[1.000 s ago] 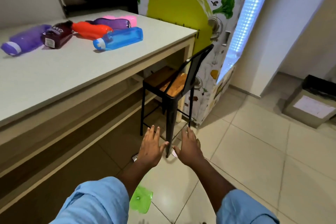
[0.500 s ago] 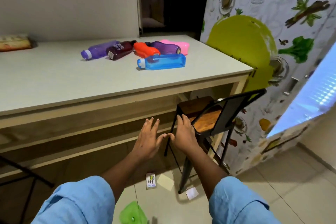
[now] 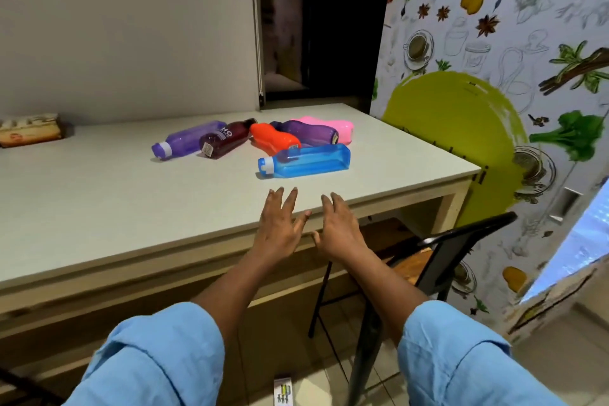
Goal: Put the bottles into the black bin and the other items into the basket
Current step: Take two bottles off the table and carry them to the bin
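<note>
Your left hand (image 3: 278, 227) and right hand (image 3: 339, 229) reached out side by side over the table's (image 3: 99, 194) near edge, fingers spread, holding nothing. The bottles (image 3: 276, 140) lay clustered toward its far right corner. A chair (image 3: 461, 250) stood below.

The person is wearing a light blue shirt of soft, creased cloth. The left sleeve (image 3: 155, 359) is bunching in loose folds above the forearm, its wide cuff edge turning outward, and the right sleeve (image 3: 461, 359) is wrinkling in much the same way. The forearms, the left hand (image 3: 278, 234) and the right hand (image 3: 339, 231) are showing bare.
</note>
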Tool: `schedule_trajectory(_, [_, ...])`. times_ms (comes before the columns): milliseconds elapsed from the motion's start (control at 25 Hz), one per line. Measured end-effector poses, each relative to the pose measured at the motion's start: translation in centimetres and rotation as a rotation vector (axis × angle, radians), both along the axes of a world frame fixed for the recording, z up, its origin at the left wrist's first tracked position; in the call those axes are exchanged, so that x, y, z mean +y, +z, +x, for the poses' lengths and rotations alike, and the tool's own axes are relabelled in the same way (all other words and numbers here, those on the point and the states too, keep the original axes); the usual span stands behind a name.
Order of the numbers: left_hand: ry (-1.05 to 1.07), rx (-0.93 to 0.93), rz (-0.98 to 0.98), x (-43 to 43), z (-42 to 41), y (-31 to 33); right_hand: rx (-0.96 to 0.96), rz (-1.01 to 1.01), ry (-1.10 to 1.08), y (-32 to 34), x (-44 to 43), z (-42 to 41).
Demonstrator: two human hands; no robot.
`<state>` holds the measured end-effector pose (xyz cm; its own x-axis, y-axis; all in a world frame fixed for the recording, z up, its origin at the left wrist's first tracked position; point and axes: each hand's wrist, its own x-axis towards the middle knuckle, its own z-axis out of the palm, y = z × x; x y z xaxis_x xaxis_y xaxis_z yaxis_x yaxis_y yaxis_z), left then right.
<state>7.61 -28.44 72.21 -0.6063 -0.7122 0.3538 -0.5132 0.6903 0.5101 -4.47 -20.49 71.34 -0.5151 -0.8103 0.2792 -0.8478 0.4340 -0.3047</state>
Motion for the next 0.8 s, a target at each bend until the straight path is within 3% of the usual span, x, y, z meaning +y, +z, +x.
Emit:
schedule_trajectory(120, [0.060, 0.060, 0.057, -2.8, -1.5, 1.8, 0.059, 0.034, 0.017, 1.6, -2.7, -2.4])
schedule_trajectory(320, [0.306, 0.107, 0.348, -4.9, -4.0, 2.9, 0.137, 0.034, 0.060, 4.8, -6.8, -7.4])
schedule_trajectory(440, [0.399, 0.244, 0.735, -6.2, -6.9, 4.5, 0.177, -0.016, 0.104, 7.5, -10.5, -10.9])
schedule_trajectory(600, [0.359, 0.740, 1.382, -7.7, -11.4, 8.2, 0.092, -0.091, 0.133, 10.0, -16.2, -14.2])
schedule_trajectory(800, [0.591, 0.813, 1.603, -10.8, -17.5, 9.7, 0.013, -0.031, 0.213, 11.7, -24.0, -17.5])
